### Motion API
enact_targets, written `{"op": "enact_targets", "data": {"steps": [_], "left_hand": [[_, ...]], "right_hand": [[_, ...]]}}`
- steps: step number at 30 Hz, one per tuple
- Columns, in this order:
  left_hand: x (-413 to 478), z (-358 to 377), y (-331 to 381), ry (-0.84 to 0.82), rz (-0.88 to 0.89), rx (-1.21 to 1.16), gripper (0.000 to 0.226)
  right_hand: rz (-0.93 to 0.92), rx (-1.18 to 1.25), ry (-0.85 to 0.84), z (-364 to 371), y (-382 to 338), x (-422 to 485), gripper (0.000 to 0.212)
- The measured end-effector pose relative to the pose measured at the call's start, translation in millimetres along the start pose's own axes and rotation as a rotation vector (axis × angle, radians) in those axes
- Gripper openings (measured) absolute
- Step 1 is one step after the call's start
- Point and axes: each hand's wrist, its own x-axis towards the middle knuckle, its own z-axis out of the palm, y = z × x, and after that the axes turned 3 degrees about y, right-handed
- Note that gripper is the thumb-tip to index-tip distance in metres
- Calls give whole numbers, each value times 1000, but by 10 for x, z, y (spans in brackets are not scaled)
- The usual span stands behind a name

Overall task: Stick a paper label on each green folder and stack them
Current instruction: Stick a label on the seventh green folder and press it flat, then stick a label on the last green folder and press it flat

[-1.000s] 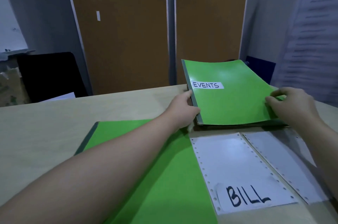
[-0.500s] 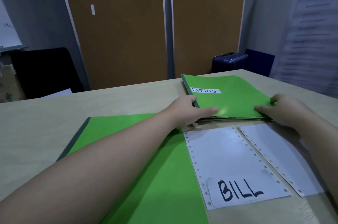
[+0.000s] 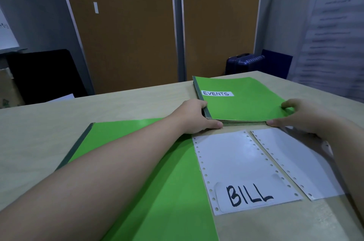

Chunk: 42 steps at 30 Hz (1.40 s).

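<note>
Centre right of the frame: the stack [image 3: 242, 103] of green folders lay flat on the table [image 3: 98, 107], its top cover carrying the EVENTS label [image 3: 216, 93] near the spine.

Change noted: a second earlier the EVENTS folder was held up, tilted, over the pile. Half a second earlier it was nearly down. By this moment it was seated on the stack with its edges in line with those beneath.

Left hand [image 3: 194, 116]: gripping the stack at the near spine corner, fingers curled along the spine and thumb laid on the near edge. Right hand [image 3: 301, 115]: pinching the near right corner, fingertips on the top cover and thumb against the near edge. We read both as squaring the pile, not lifting it.

Lower left and centre: another green folder [image 3: 153, 162] lay flat under the left forearm, and we saw no label on the part of its cover that showed. Just beside it, lower right, a punched backing sheet [image 3: 236, 152] held the BILL label [image 3: 250, 195], not yet peeled. A second sheet [image 3: 295, 162] lay beside that, partly under the right wrist. We could not tell whether it held any labels.

Our judgement: the EVENTS folder was finished. The next cycle should be the BILL label onto the near folder, which then joins the stack. How many folders remained beyond that we could not tell.
</note>
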Motion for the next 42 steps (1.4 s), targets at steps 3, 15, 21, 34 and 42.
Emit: {"op": "enact_targets", "data": {"steps": [3,15,21,34,42], "left_hand": [[-2,-17,11,-19,-7,5,65],[29,-96,-23,-56,-11,-74,68],[-422,-332,341,34,108,70,45],[-1240,-297,513,-312,98,232,32],[-1250,-219,471,-299,90,135,32]], "right_hand": [[0,14,12,-4,-8,-14,86],[28,124,-19,-17,13,-4,83],[-96,196,145,-57,-83,-104,67],[-381,-192,-333,-122,-428,-1257,15],[-309,-327,-290,-104,-518,-1398,5]]}}
